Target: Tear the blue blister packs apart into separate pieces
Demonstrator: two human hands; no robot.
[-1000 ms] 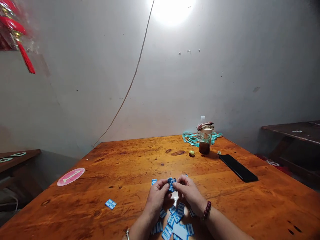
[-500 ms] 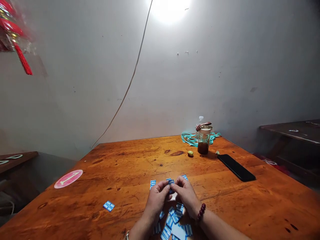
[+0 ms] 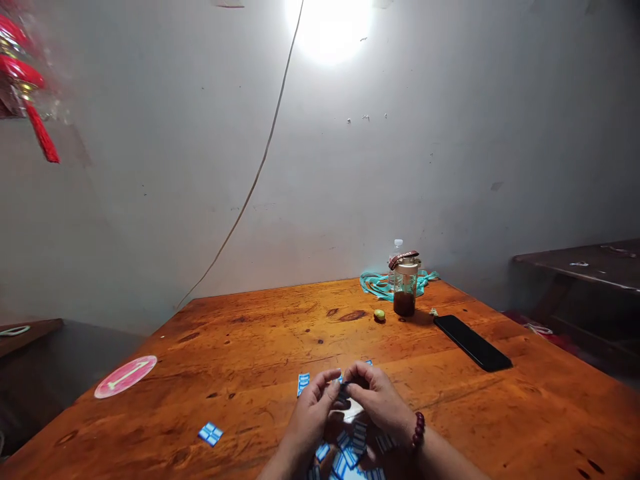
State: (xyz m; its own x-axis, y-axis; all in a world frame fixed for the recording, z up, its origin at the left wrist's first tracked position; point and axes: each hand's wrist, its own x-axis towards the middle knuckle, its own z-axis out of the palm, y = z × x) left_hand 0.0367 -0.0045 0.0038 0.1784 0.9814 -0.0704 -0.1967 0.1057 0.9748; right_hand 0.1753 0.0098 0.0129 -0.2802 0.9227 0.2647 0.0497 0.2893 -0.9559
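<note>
My left hand [image 3: 314,408] and my right hand [image 3: 383,401] meet over the wooden table [image 3: 260,373], thumbs and fingers pinched together on a small dark blue card piece [image 3: 344,387]. Its face is mostly hidden by the fingers. Below the hands lies a loose pile of blue-and-white striped card pieces [image 3: 351,453], partly covered by the wrists. One striped card [image 3: 303,384] rests just beyond my left hand, and others peek out behind the fingers. A separate blue-and-white card [image 3: 211,434] lies off to the left.
A black phone [image 3: 473,343] lies on the right. Towards the back stand a jar of dark drink [image 3: 405,293], a clear bottle [image 3: 398,247] and a turquoise strap [image 3: 374,285], with a small yellowish-green object [image 3: 379,315] in front. A round pink sign [image 3: 126,377] is at the left edge.
The view has tilted slightly upward, so the table sits lower in the picture. Both hands stay together on the card piece, which has turned so that less of its face shows.
</note>
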